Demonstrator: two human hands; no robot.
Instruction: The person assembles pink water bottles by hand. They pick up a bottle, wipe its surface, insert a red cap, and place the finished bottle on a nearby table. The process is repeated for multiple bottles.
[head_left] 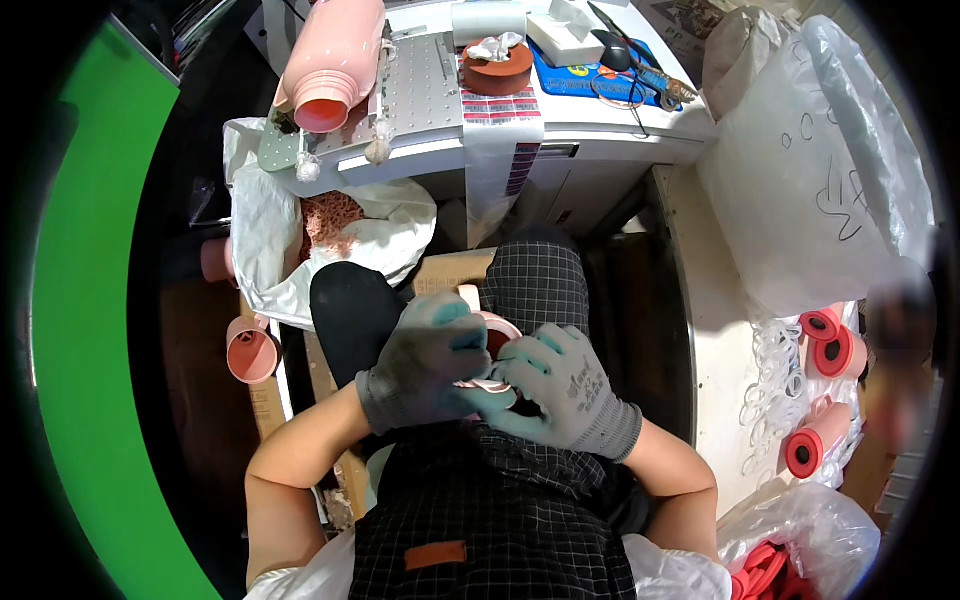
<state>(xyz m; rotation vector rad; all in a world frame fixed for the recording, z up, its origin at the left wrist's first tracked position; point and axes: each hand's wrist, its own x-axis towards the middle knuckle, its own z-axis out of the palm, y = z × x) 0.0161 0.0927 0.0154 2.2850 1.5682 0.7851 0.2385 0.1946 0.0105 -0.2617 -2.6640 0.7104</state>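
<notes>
A pink plastic jug with a dark red inside sits in my lap, its handle pointing away from me. My left hand, in a grey glove with teal fingertips, is closed round its left side. My right hand, gloved alike, has its fingers curled together at the near right side of the rim. Its thumb and fingertips pinch at a thin pale pink edge there. What else those fingers hold, if anything, is hidden. The gloves cover most of the jug's body.
A larger pink jug lies on the perforated metal plate ahead. Left, a white bag holds pink shavings, near another pink jug. The right bench carries white rings and pink parts beside a big plastic sack.
</notes>
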